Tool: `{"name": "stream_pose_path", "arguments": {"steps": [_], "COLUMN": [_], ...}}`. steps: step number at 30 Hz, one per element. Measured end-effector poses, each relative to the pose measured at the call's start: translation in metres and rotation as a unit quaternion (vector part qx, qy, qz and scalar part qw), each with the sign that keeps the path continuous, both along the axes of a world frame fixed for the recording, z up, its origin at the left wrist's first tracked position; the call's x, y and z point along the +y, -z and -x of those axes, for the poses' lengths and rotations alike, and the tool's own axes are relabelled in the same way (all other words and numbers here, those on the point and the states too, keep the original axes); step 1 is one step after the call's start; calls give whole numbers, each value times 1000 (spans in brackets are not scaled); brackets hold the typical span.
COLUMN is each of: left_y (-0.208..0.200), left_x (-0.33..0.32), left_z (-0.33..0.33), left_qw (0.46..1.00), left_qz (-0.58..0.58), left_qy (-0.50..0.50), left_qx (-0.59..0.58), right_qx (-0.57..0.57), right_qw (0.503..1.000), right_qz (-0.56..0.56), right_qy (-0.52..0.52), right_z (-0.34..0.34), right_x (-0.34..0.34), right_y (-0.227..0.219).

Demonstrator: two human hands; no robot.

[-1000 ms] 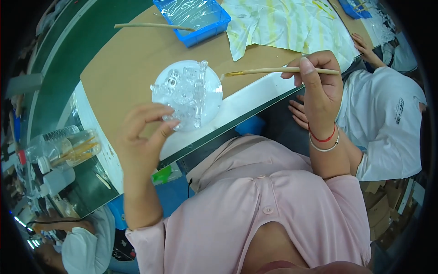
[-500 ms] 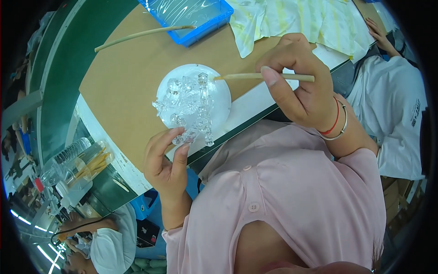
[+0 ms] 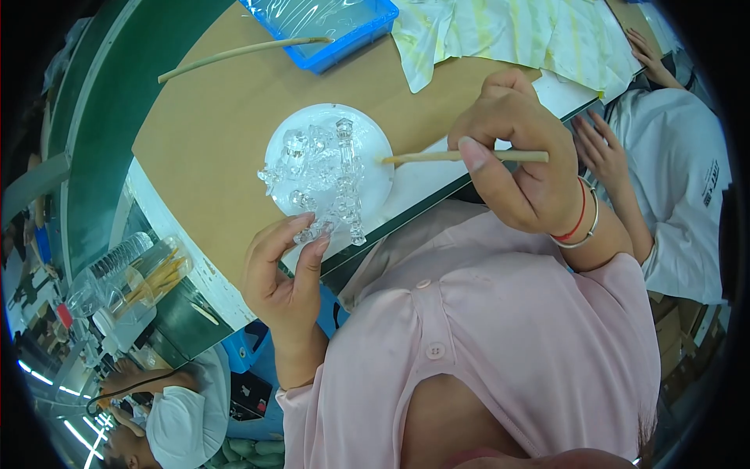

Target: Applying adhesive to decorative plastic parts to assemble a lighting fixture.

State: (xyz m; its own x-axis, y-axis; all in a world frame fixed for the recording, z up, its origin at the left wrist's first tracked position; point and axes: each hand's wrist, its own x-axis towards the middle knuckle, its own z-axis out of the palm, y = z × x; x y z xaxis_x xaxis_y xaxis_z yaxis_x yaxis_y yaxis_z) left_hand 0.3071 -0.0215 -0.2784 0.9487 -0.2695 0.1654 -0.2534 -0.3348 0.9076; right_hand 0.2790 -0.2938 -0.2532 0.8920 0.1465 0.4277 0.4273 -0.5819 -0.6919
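A pale wooden stick [image 3: 426,157] with a tapered, yellowish tip is pinched in my right hand [image 3: 519,156], its tip just over the right rim of a white round plate [image 3: 378,178]. Several clear, faceted transparent pieces [image 3: 316,148] lie heaped on that plate. At its near edge, my left hand [image 3: 283,270] pinches a clear transparent piece [image 3: 320,229] between thumb and fingertips. Whether this piece joins the long beaded one [image 3: 348,176] beside it, I cannot tell.
Another stick [image 3: 234,61] leans on a blue tray [image 3: 336,56] at the back. Yellow-white patterned cloth [image 3: 500,35] covers the back right. At left stands a clear container [image 3: 160,277] of yellowish sticks. A co-worker's hand [image 3: 603,152] is close beyond my right hand.
My right hand has moved right and slightly nearer, drawing the stick's tip away from the clear pieces. The left hand stays nearly still. A co-worker's hand has come into view at right.
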Motion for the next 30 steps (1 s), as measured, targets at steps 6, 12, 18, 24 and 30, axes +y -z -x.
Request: {"name": "stream_pose_path", "arguments": {"steps": [6,12,18,24,30], "left_y": [0,-2,1,2,5], "left_x": [-1,-1,0,-2,-10], "left_z": [-2,-2,-1,2,4], "left_qw": [1000,1000,1000,1000,999], "left_qz": [-3,-1,-5,-5,18], "left_qy": [2,6,2,-2,-20], "left_qx": [6,-3,-4,-19,-17], "right_qx": [-24,-10,-27,-13,-24], "right_qw": [999,1000,999,1000,1000], "right_qz": [2,3,-1,1,-5], "right_qy": [31,19,43,16,3], "right_z": [-4,7,0,8,2], "right_x": [3,2,6,8,10], "right_y": [3,2,5,4,6]}}
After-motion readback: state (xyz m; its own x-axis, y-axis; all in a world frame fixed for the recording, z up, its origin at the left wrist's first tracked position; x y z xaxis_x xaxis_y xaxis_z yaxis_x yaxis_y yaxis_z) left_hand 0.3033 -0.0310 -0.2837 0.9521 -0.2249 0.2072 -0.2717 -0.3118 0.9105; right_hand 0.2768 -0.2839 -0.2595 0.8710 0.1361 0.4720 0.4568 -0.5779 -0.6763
